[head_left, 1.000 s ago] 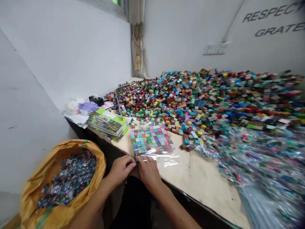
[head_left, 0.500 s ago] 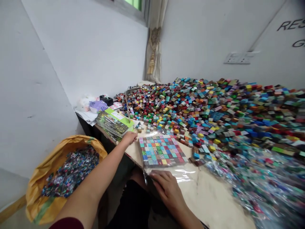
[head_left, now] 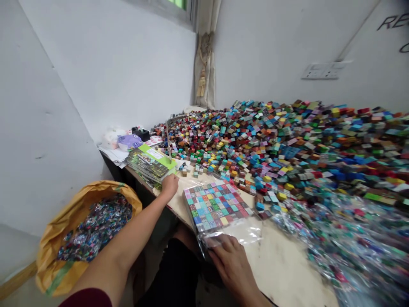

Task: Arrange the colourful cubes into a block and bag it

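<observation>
A clear plastic bag [head_left: 251,232] lies on the table with a flat block of small multicoloured patterned cubes [head_left: 217,202] inside it. My right hand [head_left: 231,260] is closed on the bag's near end, thumb underneath and fingers over the film. Further out, my left hand [head_left: 170,186] is curled at the near right corner of a stack of booklets [head_left: 148,164] with green and dark printed covers. Its fingertips are turned away, so what they hold, if anything, is hidden.
A big heap of loose coloured cubes [head_left: 271,145] covers the back of the table [head_left: 281,264]. Filled clear bags [head_left: 358,243] are piled at the right. A yellow sack [head_left: 47,247] of small bagged pieces stands at the lower left. Behind the booklets lie a purple packet [head_left: 129,142] and papers.
My left hand has drawn slightly left, to the booklets' corner. The bagged block has turned and tilted a little, and my right hand has shifted slightly right and down with the bag's end.
</observation>
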Demonstrator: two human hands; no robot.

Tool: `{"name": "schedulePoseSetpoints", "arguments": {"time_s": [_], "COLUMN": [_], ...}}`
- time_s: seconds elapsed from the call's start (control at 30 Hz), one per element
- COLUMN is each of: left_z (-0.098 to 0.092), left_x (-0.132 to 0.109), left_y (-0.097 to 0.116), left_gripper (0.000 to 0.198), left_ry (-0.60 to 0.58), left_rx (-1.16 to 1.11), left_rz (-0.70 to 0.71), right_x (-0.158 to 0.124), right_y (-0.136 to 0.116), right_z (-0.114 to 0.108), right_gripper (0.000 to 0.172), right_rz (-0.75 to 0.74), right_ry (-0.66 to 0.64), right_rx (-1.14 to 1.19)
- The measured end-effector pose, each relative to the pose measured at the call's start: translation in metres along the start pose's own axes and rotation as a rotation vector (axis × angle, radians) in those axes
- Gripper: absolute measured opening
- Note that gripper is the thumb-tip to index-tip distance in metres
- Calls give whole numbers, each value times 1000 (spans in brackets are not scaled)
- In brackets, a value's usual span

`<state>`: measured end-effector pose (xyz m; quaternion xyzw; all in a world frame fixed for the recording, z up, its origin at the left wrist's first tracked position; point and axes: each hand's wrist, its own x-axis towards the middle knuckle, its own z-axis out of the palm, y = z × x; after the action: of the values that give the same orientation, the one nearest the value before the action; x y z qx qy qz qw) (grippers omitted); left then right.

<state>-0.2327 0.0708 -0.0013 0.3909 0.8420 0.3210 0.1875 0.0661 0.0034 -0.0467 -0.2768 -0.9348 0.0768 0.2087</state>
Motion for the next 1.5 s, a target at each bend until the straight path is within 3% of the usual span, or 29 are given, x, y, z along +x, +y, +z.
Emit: {"name": "schedulePoseSetpoints", "arguments": {"time_s": [0.1,0.17,0.3,0.43,0.5,0.67,0.73,0.87,1.0,1.1,1.17,1.23,1.3,1.33,1.4,1.47,1.5], "left_z": [-7,-16,-24,-2,16,44,46,45,35,18,4,-10,-18,-18,-11,4,12], "left_x": [-9,-29,-104,-182,-201,-194,-187,-182,-183,-183,-183,-187,-198,-205,-219,-226,-225], "left_y": [5,5,-17,-47,-51,-41,-40,-49,-64,-81,-92,-100,-100,-96,-83,-66,-58], "left_gripper": [14,9,19,34,46,43,44,46,48,48,47,39,30,23,10,23,30], "left_ry": [53,76,46,-504,-580,-393,-315,-266,-279,-290,-185,46,239,250,133,12,-28], "left_rx": [41,54,43,-299,-451,-812,-846,-826,-769,-698,-591,-451,-263,-178,-64,-1,20], "left_rz": [91,160,252,104,14,-192,-174,-58,2,18,40,70,189,312,659,943,1017], "right_x": [0,2,12,35,48,67,70,78,83,66,42,13,-16,-28,-43,-46,-43], "right_y": [-5,-9,-19,-29,-35,-45,-46,-49,-63,-75,-80,-79,-72,-67,-55,-46,-43], "right_z": [-3,-6,-12,-7,0,13,14,16,19,7,-10,-28,-39,-41,-36,-25,-20], "right_gripper": [31,33,31,31,33,35,36,36,37,36,31,27,25,26,35,45,45], "right_rz": [9,28,64,28,7,-2,-8,-1,28,-35,-129,-150,-19,66,191,255,275], "right_ry": [-6,-7,-26,-84,-88,-78,-87,-95,-96,-40,38,158,319,370,395,344,314], "right_rx": [-3,-4,19,91,124,194,202,142,90,175,291,346,253,179,52,-18,-40]}}
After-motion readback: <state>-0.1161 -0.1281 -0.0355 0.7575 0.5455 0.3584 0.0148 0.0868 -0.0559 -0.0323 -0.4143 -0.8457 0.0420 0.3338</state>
